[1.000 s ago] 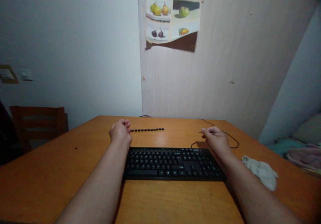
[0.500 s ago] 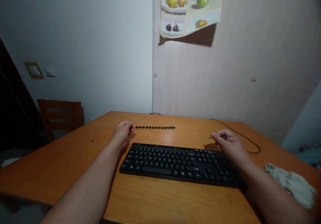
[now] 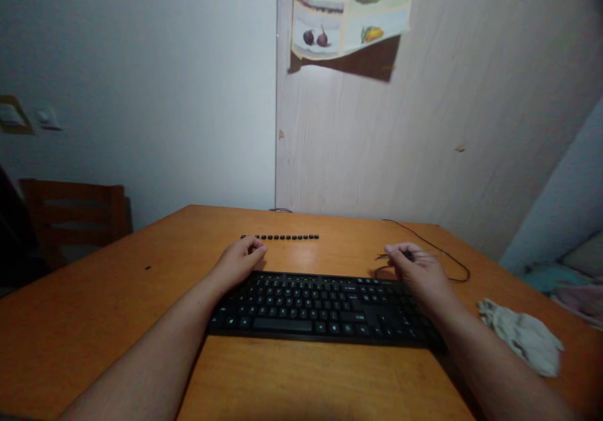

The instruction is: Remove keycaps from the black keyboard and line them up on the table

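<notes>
A black keyboard (image 3: 301, 308) lies on the wooden table, with dark gaps along its top row. Beyond it runs a straight row of small black keycaps (image 3: 288, 237). My left hand (image 3: 241, 259) is closed, thumb against curled fingers, above the keyboard's far left corner and just in front of the row's left end. Whether anything is inside that hand is hidden. My right hand (image 3: 421, 271) hovers over the right part of the keyboard, closed around a thin dark tool (image 3: 380, 257) whose narrow tip points left; its exact kind is unclear.
A small black piece (image 3: 147, 267) lies alone on the left of the table (image 3: 85, 320). A dark cable (image 3: 459, 264) curls behind my right hand. A pale crumpled cloth (image 3: 522, 336) lies at the right. A wooden chair (image 3: 78, 210) stands beyond the left edge.
My left hand has drawn back from the left end of the keycap row toward the keyboard. My right hand keeps the thin tool in nearly the same place. The view has shifted a little.
</notes>
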A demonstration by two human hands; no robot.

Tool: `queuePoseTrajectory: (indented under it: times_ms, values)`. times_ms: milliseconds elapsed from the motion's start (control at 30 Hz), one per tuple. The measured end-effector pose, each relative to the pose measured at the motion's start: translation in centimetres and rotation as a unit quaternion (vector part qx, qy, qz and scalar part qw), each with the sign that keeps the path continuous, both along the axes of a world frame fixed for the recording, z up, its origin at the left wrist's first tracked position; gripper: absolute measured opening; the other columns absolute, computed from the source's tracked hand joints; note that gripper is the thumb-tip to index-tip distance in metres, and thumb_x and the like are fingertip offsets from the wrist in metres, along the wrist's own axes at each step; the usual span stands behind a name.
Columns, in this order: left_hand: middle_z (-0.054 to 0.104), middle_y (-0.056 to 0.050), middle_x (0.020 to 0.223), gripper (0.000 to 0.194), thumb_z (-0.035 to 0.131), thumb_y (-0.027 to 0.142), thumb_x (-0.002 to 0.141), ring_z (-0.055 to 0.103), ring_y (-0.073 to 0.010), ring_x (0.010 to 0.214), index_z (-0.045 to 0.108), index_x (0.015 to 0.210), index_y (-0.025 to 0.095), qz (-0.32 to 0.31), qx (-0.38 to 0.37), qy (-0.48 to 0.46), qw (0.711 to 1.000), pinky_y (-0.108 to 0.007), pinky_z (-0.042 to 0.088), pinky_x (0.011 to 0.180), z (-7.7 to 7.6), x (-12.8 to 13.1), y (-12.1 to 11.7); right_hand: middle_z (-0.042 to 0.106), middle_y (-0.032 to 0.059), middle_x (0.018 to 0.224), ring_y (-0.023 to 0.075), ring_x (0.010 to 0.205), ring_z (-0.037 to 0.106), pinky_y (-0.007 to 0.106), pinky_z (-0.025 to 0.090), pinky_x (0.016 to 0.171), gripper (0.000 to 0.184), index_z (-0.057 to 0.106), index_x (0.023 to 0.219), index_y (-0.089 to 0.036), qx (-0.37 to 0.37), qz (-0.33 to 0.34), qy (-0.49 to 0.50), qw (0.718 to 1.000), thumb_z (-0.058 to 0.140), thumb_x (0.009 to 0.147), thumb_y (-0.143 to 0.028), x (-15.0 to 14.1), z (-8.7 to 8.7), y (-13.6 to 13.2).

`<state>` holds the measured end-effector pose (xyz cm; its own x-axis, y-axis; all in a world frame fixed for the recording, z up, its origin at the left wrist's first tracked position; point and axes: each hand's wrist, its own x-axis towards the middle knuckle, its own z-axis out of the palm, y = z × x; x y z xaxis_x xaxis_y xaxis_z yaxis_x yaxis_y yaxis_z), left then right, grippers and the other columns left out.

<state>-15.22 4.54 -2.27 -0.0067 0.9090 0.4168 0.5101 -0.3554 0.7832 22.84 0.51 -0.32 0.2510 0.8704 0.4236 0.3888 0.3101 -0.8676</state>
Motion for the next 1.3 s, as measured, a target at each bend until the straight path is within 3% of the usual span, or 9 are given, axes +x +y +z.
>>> queuePoseTrajectory:
  times_ms: [133,300,467,567,733,900,1067,1300]
  values:
    - [0.063,-0.002,0.068,0.018,0.064,0.038,0.074,0.055,-0.0186,0.065,0.066,0.071,0.02,-0.037,-0.014,0.063,0.997,-0.026,0.038,0.059,-0.1,0.7,-0.3,0.055,-0.0007,0.057,0.0121,0.047,0.05,0.023,0.033,0.046,0.04,0.059,0.072,-0.018,-0.007,0.019,0.01,1.0,0.062,0.076,-0.057,-0.2,0.0,-0.2]
    - [0.064,-0.002,0.068,0.016,0.066,0.037,0.071,0.055,-0.0193,0.066,0.065,0.068,0.021,-0.055,-0.055,0.048,0.996,-0.025,0.036,0.06,-0.1,1.0,-0.5,0.058,-0.0014,0.061,0.012,0.048,0.052,0.023,0.038,0.048,0.033,0.059,0.087,-0.018,-0.048,0.061,0.039,0.996,0.065,0.075,-0.048,-0.8,0.4,-0.7]
    - [0.062,-0.002,0.064,0.016,0.069,0.037,0.067,0.053,-0.0192,0.063,0.064,0.064,0.021,-0.068,-0.078,0.034,0.994,-0.025,0.034,0.058,0.2,1.3,-0.9,0.054,-0.0009,0.055,0.0121,0.045,0.048,0.024,0.036,0.046,0.036,0.054,0.071,-0.019,-0.069,0.084,-0.012,0.994,0.056,0.08,-0.053,-1.8,0.9,-1.3]
    - [0.061,-0.002,0.063,0.016,0.07,0.036,0.067,0.052,-0.0188,0.062,0.064,0.064,0.022,-0.076,-0.085,0.046,0.992,-0.025,0.032,0.056,0.3,1.4,-1.1,0.053,-0.0026,0.051,0.0123,0.043,0.045,0.024,0.034,0.044,0.037,0.054,0.072,-0.02,-0.096,0.081,-0.017,0.992,0.055,0.08,-0.056,-2.2,0.3,-1.3]
    - [0.061,-0.002,0.062,0.015,0.075,0.032,0.061,0.051,-0.0196,0.061,0.064,0.062,0.022,-0.075,-0.113,0.003,0.991,-0.025,0.032,0.056,0.2,1.5,-1.2,0.055,-0.0026,0.054,0.0133,0.047,0.047,0.025,0.036,0.049,0.035,0.055,0.071,-0.02,-0.077,0.08,-0.051,0.993,0.055,0.08,-0.055,-2.3,-1.0,-0.8]
    - [0.063,-0.003,0.064,0.014,0.073,0.035,0.063,0.052,-0.0204,0.062,0.065,0.063,0.023,-0.078,-0.094,0.038,0.992,-0.025,0.032,0.056,0.0,1.5,-1.0,0.054,-0.0025,0.053,0.014,0.048,0.048,0.026,0.035,0.05,0.034,0.055,0.071,-0.02,-0.074,0.066,-0.093,0.991,0.053,0.083,-0.052,-2.4,-1.2,-0.7]
    - [0.064,-0.002,0.062,0.016,0.076,0.034,0.056,0.053,-0.0204,0.06,0.065,0.061,0.023,-0.073,-0.112,-0.012,0.991,-0.025,0.032,0.054,-0.2,1.4,-0.8,0.055,-0.0015,0.057,0.0149,0.054,0.05,0.026,0.036,0.053,0.032,0.056,0.069,-0.019,-0.052,0.051,-0.146,0.987,0.053,0.084,-0.048,-2.5,-1.2,-0.7]
    - [0.063,-0.001,0.058,0.019,0.076,0.037,0.059,0.054,-0.0197,0.054,0.064,0.058,0.023,-0.08,-0.047,0.029,0.995,-0.026,0.032,0.051,-0.2,1.5,-0.9,0.059,-0.0003,0.061,0.0158,0.057,0.053,0.027,0.035,0.055,0.031,0.058,0.07,-0.02,-0.039,0.032,-0.2,0.979,0.051,0.085,-0.046,-2.5,-1.2,-0.7]
